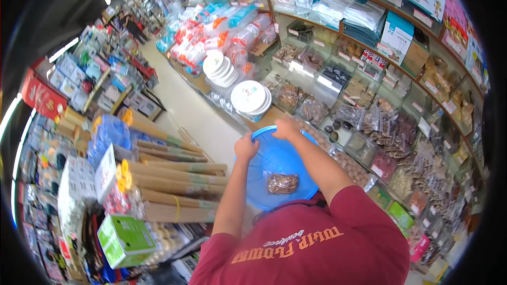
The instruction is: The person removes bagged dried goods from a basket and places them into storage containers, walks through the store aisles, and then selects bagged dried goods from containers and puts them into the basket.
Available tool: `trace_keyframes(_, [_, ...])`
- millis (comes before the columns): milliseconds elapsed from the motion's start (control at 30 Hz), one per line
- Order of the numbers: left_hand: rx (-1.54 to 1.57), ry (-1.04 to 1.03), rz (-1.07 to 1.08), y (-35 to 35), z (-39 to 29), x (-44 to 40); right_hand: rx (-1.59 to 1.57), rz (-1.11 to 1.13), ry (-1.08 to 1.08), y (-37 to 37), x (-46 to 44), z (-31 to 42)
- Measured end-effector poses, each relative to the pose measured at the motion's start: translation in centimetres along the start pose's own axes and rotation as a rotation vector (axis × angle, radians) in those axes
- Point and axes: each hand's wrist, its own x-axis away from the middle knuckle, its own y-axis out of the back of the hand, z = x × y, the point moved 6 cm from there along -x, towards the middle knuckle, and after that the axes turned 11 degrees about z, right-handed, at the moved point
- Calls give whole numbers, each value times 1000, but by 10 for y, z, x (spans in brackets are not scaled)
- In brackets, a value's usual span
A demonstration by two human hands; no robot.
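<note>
A round blue plastic basket (269,158) is held out in front of my body, gripped by its far rim. My left hand (246,146) is closed around the rim on the left. On the far right part of the same rim, my right hand (285,128) has its fingers wrapped over the edge. Inside the basket, towards my chest, lies a clear packet of brown dried goods (282,183); their exact kind I cannot make out. The basket's near side meets my dark red shirt.
Stacks of white round tubs (250,97) stand just beyond the basket. Shelves of bagged dried goods (369,113) line the right side. Long cardboard-coloured rolls (179,179) and a green box (127,240) crowd the left. A pale aisle floor (182,97) runs ahead, with a person (133,26) far off.
</note>
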Motion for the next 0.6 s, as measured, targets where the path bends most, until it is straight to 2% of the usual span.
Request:
trace_keyframes(133, [5,-7,-12,15,5,-50,-11,-76,73,30,-44,1])
trace_keyframes(300, [24,-9,3,4,-8,-99,-31,-44,-5,60,-63,-26])
trace_keyframes(467, [-63,-70,108,-24,-36,-140,-91,-8,-82,49,-75,-75])
trace_keyframes(600, [-18,-186,118,-27,-70,-163,-134,-21,-196,54,-77,-110])
